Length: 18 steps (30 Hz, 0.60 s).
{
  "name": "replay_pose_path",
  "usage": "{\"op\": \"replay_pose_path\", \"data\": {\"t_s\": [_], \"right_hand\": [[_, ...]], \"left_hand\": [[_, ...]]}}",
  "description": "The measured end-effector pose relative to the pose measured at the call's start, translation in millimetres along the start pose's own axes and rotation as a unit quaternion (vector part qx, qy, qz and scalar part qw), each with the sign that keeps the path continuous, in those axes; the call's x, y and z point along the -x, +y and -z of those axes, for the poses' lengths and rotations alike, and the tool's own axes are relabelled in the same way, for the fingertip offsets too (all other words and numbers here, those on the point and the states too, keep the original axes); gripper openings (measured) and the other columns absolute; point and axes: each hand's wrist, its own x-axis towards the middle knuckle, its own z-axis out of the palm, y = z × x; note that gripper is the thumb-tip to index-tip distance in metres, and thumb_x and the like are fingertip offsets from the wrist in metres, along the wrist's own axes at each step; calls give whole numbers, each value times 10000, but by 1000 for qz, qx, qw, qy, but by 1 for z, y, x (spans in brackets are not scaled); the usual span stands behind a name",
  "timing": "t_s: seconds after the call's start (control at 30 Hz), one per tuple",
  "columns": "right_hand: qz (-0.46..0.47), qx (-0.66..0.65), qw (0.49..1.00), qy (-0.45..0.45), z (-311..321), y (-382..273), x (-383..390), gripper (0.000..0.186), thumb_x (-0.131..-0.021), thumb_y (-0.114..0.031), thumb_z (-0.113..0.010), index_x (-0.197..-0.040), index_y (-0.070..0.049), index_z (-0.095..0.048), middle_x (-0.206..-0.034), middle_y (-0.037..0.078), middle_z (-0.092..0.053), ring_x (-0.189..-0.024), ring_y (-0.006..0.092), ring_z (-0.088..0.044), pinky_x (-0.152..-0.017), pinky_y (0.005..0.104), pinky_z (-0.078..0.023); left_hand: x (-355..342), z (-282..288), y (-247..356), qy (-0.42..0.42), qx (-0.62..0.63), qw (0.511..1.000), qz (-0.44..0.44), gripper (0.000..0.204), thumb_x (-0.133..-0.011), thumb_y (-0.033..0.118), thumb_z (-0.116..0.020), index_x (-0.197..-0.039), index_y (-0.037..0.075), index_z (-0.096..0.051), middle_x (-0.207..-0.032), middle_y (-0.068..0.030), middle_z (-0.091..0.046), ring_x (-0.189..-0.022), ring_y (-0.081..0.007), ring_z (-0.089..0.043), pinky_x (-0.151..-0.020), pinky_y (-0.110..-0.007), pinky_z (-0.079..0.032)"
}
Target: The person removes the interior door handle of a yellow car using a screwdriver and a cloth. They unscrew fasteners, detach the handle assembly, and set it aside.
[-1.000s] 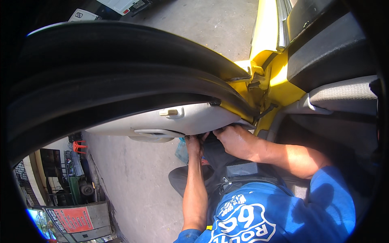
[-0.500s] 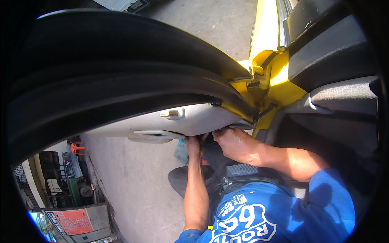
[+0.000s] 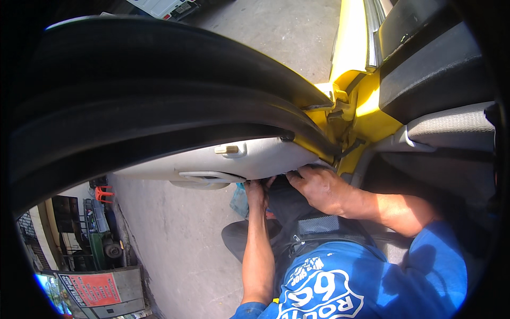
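Observation:
Grey door trim panel (image 3: 271,157) of a yellow car door hangs above my hands, with a small latch lever (image 3: 228,150) and a pull handle (image 3: 210,175). My left hand (image 3: 256,191) reaches up to the panel's lower edge, its fingertips hidden beneath it. My right hand (image 3: 319,189) is at the lower edge nearer the hinge end, fingers curled inward; what they grip, if anything, is hidden. A turquoise item (image 3: 239,201) lies behind my left hand.
The yellow door jamb (image 3: 372,95) and grey seat (image 3: 449,125) are at right. Dark door frame (image 3: 159,101) arches across the upper left. A red chair (image 3: 103,194), green vehicle (image 3: 95,244), sign board (image 3: 93,290) and white vehicle (image 3: 156,6) stand on concrete (image 3: 186,239).
The view has shifted slightly. My right hand has moved a little rightward, with its fingers slightly more visible. My left hand stays at the panel's lower edge.

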Motion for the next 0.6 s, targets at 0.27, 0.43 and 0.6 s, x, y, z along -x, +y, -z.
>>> {"op": "replay_pose_path", "data": {"t_s": [0.27, 0.43, 0.6], "right_hand": [[3, -22, 1000, 2, -5, 6, 0, 346, -889, -50, -622, -1210, 66, -674, -1088, 222, -693, -967, 378, -739, -856, 445, -620], [-22, -47, 997, -56, 0, 4, -8, 364, -868, -14, -609, -1216, 77, -667, -1118, 260, -704, -1008, 422, -729, -882, 479, -606], [-29, -48, 995, -78, -9, 8, -10, 396, -859, -20, -620, -1238, 92, -651, -1104, 280, -702, -1003, 441, -728, -878, 484, -606]], "left_hand": [[4, -4, 1, 4, 5, 1000, -1, 532, -1129, 344, -524, -1505, -16, -414, -1507, -171, -486, -1307, -336, -589, -938, -498, -651], [-1, 1, 0, 1, 1, 1000, 10, 527, -1137, 345, -503, -1493, -35, -429, -1502, -176, -492, -1302, -337, -592, -944, -491, -651], [-2, 3, 0, -4, 40, 999, 6, 743, -1085, 302, -625, -1532, -98, -187, -1481, -272, -480, -1222, -388, -650, -887, -514, -681]]}}
